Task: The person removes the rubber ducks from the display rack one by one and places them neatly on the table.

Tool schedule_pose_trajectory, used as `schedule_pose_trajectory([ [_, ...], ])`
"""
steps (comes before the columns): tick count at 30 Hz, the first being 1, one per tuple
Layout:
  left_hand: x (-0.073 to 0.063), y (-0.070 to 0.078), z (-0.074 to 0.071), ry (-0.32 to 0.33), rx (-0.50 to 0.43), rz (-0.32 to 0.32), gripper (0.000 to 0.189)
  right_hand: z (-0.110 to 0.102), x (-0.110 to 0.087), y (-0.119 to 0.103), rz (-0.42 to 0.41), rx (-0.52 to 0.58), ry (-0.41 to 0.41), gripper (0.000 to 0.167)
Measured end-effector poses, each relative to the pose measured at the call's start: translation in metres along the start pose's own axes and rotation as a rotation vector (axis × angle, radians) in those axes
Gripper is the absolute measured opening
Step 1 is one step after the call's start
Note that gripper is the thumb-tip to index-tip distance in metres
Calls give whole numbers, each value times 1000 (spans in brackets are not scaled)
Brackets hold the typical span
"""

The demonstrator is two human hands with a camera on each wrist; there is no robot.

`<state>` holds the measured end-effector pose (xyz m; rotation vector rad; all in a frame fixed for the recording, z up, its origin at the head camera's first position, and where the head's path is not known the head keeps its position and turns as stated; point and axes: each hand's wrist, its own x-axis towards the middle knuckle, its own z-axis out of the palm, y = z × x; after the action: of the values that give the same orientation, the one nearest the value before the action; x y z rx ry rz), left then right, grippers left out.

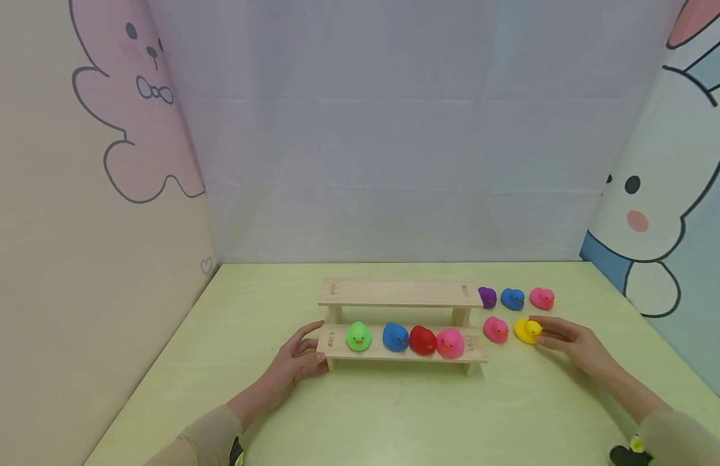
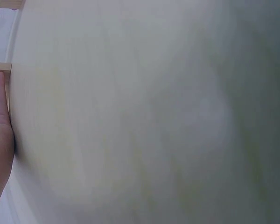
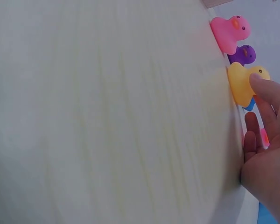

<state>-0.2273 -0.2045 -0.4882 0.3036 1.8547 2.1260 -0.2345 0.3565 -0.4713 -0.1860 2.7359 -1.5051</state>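
Observation:
A two-step wooden rack [image 1: 402, 292] stands mid-table. On its lower step sit a green duck [image 1: 358, 337], a blue duck [image 1: 395, 337], a red duck [image 1: 423, 340] and a pink duck [image 1: 450, 343]; a gap separates green from blue. My left hand [image 1: 296, 356] holds the left end of the lower step, and the left wrist view shows a digit against the board's end [image 2: 1, 67]. Right of the rack, my right hand [image 1: 572, 343] pinches a yellow rubber duck [image 1: 526, 330] by its head between thumb and fingers. The duck appears to be on the tabletop.
Beside the yellow duck sits a pink duck [image 1: 496, 329]. Behind them are a purple duck [image 1: 487, 297], partly hidden by the rack, another blue duck [image 1: 513, 299] and another pink duck [image 1: 542, 298]. A pale wall [image 1: 395, 162] borders the table's far edge.

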Motion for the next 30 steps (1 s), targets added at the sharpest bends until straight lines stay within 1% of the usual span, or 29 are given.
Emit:
schedule_pose_trajectory([
  [3,0,1,0,0,2,-3,66,1,-1,1,24,13,11,60],
  [9,-1,1,1,-4,3,-3,66,2,-3,5,32,46,49,62],
  [17,0,3,1,-16,1,4,67,3,-2,4,47,-8,83,62],
  [22,0,3,1,-16,0,3,67,4,-3,2,53,-9,79,64],
  [24,0,2,1,-18,0,0,67,4,-3,1,45,-11,75,63],
  [27,0,2,0,-16,-1,-2,67,4,-4,-2,0,-31,70,60],
  [30,-1,1,0,-12,-1,-1,67,5,-6,-8,-64,-73,104,54],
])
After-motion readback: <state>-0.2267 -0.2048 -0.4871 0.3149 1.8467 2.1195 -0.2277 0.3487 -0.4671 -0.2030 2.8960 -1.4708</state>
